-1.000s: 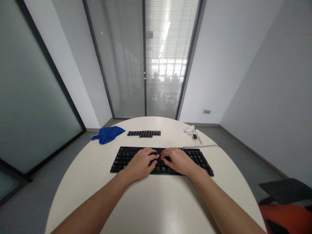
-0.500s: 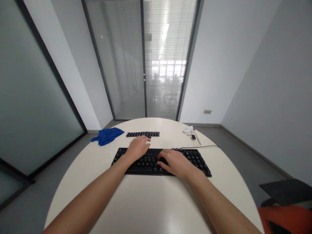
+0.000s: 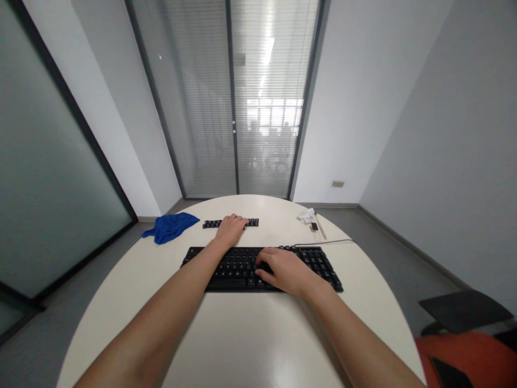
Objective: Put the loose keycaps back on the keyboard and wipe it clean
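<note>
A black keyboard (image 3: 232,283) lies on the round white table, its long side towards me. Beyond it is a short row of loose black keycaps (image 3: 210,223). My left hand (image 3: 231,228) reaches across the keyboard and over these keycaps, fingers stretched forward and fingertips among them; it covers the middle of the row. On the keyboard's right-centre part rests my right hand (image 3: 280,268), its fingers bent down at the keys and its thumb apart from the index finger. I see nothing held in either hand, though some fingertips are hidden.
A crumpled blue cloth (image 3: 169,227) lies at the table's left edge. At the back right are a white crumpled tissue (image 3: 306,215), a small black piece (image 3: 314,226) and a thin stick (image 3: 321,226). The keyboard's cable (image 3: 327,242) runs right. An orange-red chair (image 3: 460,355) stands lower right.
My left hand has moved forward from above the keyboard's top edge to the row of keycaps. My right hand stays on the keyboard. The view has shifted slightly.
</note>
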`<state>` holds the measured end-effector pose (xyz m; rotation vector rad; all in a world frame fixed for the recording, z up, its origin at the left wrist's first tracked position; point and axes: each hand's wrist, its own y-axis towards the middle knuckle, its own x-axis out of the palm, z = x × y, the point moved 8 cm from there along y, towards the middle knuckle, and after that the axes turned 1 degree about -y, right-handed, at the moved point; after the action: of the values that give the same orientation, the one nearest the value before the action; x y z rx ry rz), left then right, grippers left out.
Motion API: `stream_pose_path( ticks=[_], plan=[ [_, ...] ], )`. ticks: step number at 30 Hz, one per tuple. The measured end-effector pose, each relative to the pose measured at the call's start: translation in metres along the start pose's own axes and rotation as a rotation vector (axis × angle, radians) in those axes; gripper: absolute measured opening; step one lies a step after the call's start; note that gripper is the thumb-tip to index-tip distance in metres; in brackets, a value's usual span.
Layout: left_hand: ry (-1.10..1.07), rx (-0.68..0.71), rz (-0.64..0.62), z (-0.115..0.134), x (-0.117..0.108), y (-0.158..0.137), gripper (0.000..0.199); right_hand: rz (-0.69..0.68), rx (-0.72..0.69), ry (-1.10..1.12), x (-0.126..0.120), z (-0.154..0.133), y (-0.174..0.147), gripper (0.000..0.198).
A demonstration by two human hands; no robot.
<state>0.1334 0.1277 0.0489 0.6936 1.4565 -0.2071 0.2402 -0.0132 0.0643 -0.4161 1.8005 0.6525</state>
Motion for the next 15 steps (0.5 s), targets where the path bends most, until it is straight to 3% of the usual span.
stream_pose_path(
  ticks=[8,15],
  plan=[
    [-0.054,0.009,0.003,0.006,0.006,0.009,0.023,-0.028,0.013,-0.011,0.0,-0.001,0.0,0.016],
    [-0.237,-0.021,0.091,0.014,-0.018,-0.018,0.025,-0.025,0.017,-0.022,0.0,-0.001,0.001,0.015]
  ],
)
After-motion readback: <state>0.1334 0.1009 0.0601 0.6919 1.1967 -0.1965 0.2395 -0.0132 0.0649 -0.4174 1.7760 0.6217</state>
